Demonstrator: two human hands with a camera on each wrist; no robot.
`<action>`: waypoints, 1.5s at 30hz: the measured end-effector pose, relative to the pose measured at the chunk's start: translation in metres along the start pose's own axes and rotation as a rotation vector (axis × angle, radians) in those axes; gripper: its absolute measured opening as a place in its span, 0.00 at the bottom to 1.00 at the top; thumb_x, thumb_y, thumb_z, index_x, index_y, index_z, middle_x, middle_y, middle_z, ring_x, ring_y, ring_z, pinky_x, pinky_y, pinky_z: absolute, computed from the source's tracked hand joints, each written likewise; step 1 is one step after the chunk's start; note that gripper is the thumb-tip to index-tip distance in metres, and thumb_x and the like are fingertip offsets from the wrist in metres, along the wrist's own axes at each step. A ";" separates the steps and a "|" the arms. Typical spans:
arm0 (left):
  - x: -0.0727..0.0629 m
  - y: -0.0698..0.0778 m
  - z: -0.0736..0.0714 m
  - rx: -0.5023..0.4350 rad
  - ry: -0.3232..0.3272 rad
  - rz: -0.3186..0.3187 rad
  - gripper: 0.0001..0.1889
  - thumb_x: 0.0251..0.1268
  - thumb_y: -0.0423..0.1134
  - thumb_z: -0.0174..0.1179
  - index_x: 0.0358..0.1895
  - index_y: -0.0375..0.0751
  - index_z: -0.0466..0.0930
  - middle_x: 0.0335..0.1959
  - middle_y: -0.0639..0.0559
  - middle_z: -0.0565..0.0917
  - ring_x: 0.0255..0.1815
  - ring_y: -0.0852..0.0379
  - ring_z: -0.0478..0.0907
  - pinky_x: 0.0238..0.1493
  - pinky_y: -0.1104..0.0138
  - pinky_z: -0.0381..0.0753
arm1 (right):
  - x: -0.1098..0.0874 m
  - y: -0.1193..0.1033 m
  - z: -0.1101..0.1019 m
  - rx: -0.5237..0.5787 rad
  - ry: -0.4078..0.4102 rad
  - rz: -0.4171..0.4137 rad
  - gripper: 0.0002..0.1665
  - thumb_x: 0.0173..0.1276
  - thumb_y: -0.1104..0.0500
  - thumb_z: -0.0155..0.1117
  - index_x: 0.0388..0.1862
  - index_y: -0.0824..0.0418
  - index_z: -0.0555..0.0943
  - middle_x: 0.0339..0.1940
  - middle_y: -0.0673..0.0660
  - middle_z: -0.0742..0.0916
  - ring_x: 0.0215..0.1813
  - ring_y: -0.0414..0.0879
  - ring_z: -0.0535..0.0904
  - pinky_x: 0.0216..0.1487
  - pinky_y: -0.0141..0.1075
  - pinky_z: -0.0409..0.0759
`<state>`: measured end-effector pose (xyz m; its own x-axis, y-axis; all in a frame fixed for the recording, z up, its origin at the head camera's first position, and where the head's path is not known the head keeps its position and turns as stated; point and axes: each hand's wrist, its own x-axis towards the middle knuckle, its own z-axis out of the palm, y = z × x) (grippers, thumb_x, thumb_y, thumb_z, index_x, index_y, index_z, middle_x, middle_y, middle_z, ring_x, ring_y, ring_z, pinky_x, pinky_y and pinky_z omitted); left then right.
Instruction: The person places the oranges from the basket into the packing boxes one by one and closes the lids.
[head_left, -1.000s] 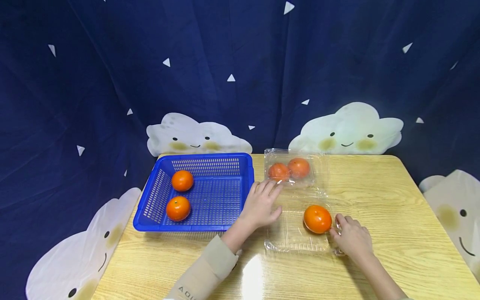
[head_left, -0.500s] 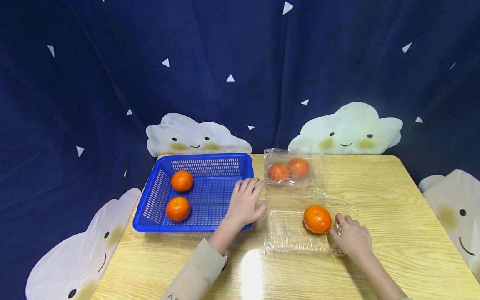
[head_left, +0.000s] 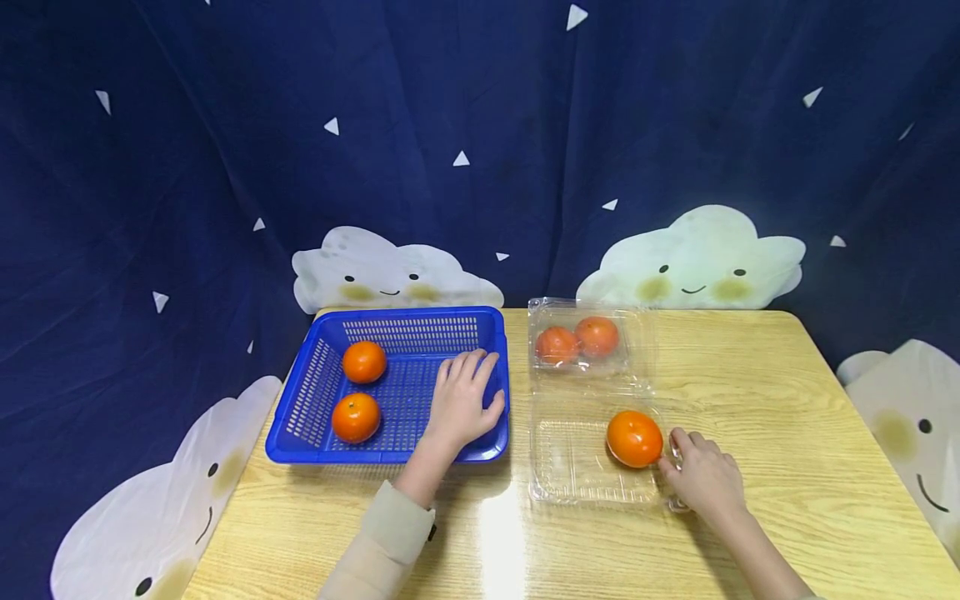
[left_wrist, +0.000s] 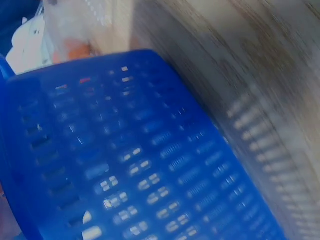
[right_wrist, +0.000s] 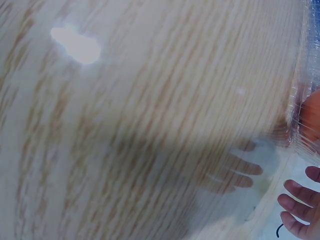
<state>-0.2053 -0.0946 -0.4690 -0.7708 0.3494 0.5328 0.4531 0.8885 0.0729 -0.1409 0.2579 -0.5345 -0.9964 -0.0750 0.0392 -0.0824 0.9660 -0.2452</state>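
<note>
My left hand (head_left: 460,407) is over the right part of the blue plastic basket (head_left: 386,457), its fingers spread and holding nothing. Two oranges, a rear one (head_left: 364,362) and a front one (head_left: 357,417), lie at the basket's left side. A clear plastic clamshell box (head_left: 570,492) lies unfolded on the table. One orange (head_left: 634,439) sits at the right of its near half. At that half's right edge rests my right hand (head_left: 705,477), its thumb beside the orange. The right wrist view shows this hand's fingers (right_wrist: 297,200) apart and loosely bent. In the left wrist view, the basket's slotted wall (left_wrist: 125,125) fills much of the frame.
Behind the unfolded box stands another clear box (head_left: 637,329) with two oranges (head_left: 597,337) seen through its plastic. All this is on a pale wooden table (head_left: 765,400). A dark blue curtain (head_left: 420,100) with clouds hangs behind it.
My left hand has moved left, from above the boxes to over the basket's right part. The right hand, the oranges and the boxes have stayed in place.
</note>
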 end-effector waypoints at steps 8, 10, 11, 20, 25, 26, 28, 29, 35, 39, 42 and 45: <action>-0.007 -0.021 -0.004 -0.015 0.032 -0.094 0.26 0.50 0.47 0.55 0.55 0.42 0.72 0.51 0.45 0.75 0.54 0.46 0.70 0.54 0.53 0.64 | 0.000 0.000 0.000 -0.002 0.009 -0.005 0.22 0.57 0.51 0.60 0.45 0.64 0.73 0.43 0.68 0.78 0.41 0.63 0.75 0.36 0.58 0.72; -0.009 -0.026 -0.005 -0.012 0.043 -0.117 0.26 0.50 0.46 0.55 0.55 0.42 0.72 0.51 0.44 0.75 0.54 0.46 0.70 0.55 0.53 0.64 | 0.000 0.000 -0.001 -0.001 0.009 -0.006 0.22 0.57 0.51 0.61 0.45 0.64 0.73 0.43 0.68 0.79 0.41 0.62 0.75 0.36 0.57 0.72; -0.011 -0.029 -0.006 -0.012 0.052 -0.127 0.26 0.49 0.46 0.56 0.55 0.42 0.72 0.51 0.44 0.75 0.53 0.45 0.70 0.54 0.53 0.64 | 0.000 -0.001 -0.001 -0.002 0.010 -0.006 0.22 0.57 0.51 0.61 0.45 0.64 0.73 0.43 0.68 0.78 0.41 0.62 0.75 0.36 0.58 0.72; -0.022 -0.054 -0.014 -0.006 0.080 -0.244 0.25 0.48 0.43 0.58 0.53 0.40 0.73 0.50 0.42 0.75 0.53 0.44 0.69 0.54 0.50 0.63 | 0.000 -0.001 -0.002 -0.003 0.006 -0.006 0.23 0.58 0.50 0.60 0.47 0.65 0.72 0.44 0.69 0.78 0.42 0.63 0.75 0.37 0.58 0.72; -0.028 -0.064 -0.019 -0.017 0.063 -0.296 0.25 0.49 0.43 0.58 0.54 0.39 0.72 0.51 0.41 0.74 0.54 0.43 0.68 0.55 0.50 0.62 | -0.001 -0.001 -0.002 0.003 -0.004 0.000 0.25 0.58 0.51 0.60 0.49 0.66 0.72 0.45 0.69 0.78 0.43 0.64 0.74 0.38 0.59 0.71; -0.029 -0.066 -0.019 -0.019 0.060 -0.303 0.25 0.49 0.43 0.58 0.54 0.39 0.72 0.51 0.41 0.74 0.54 0.43 0.68 0.55 0.50 0.62 | -0.001 -0.001 -0.001 0.004 -0.006 0.001 0.26 0.58 0.51 0.59 0.50 0.66 0.72 0.45 0.69 0.78 0.43 0.64 0.74 0.39 0.59 0.71; -0.031 -0.069 -0.020 -0.023 0.053 -0.315 0.25 0.49 0.43 0.57 0.54 0.39 0.72 0.51 0.40 0.74 0.54 0.42 0.68 0.56 0.50 0.61 | -0.001 -0.001 -0.001 0.004 -0.005 0.001 0.26 0.58 0.50 0.59 0.50 0.66 0.72 0.45 0.69 0.78 0.43 0.64 0.74 0.39 0.59 0.71; -0.032 -0.071 -0.020 -0.024 0.047 -0.322 0.25 0.50 0.43 0.57 0.54 0.39 0.72 0.51 0.40 0.74 0.54 0.42 0.67 0.56 0.50 0.61 | -0.001 -0.001 -0.001 0.004 -0.005 0.002 0.26 0.58 0.50 0.59 0.50 0.66 0.72 0.45 0.69 0.78 0.43 0.64 0.74 0.39 0.59 0.71; -0.038 -0.080 -0.022 -0.012 0.029 -0.362 0.25 0.50 0.43 0.58 0.54 0.38 0.72 0.51 0.40 0.74 0.54 0.42 0.68 0.55 0.48 0.61 | -0.001 0.000 -0.001 0.006 -0.005 0.003 0.26 0.58 0.50 0.59 0.50 0.66 0.72 0.45 0.69 0.78 0.43 0.63 0.74 0.39 0.59 0.71; -0.042 -0.087 -0.026 -0.008 -0.016 -0.410 0.26 0.51 0.43 0.58 0.56 0.38 0.71 0.51 0.39 0.73 0.54 0.42 0.67 0.55 0.48 0.60 | -0.001 0.000 0.000 0.006 -0.002 0.001 0.25 0.58 0.50 0.59 0.49 0.65 0.72 0.45 0.69 0.78 0.43 0.63 0.74 0.39 0.59 0.71; -0.045 -0.092 -0.028 -0.004 -0.070 -0.453 0.27 0.52 0.44 0.58 0.57 0.38 0.70 0.53 0.39 0.72 0.55 0.41 0.66 0.56 0.48 0.59 | 0.000 0.001 0.001 0.001 0.000 -0.002 0.24 0.58 0.50 0.59 0.48 0.65 0.72 0.44 0.68 0.78 0.42 0.63 0.74 0.38 0.58 0.72; -0.049 -0.098 -0.030 0.002 -0.127 -0.493 0.28 0.52 0.45 0.58 0.58 0.37 0.69 0.54 0.38 0.71 0.56 0.40 0.64 0.57 0.46 0.57 | 0.001 0.001 0.001 -0.003 -0.001 -0.003 0.24 0.58 0.50 0.59 0.48 0.65 0.72 0.44 0.68 0.78 0.42 0.63 0.74 0.38 0.58 0.72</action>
<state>-0.1988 -0.2077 -0.4773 -0.9410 -0.0782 0.3292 0.0212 0.9574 0.2880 -0.1421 0.2590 -0.5357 -0.9961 -0.0785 0.0393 -0.0857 0.9663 -0.2425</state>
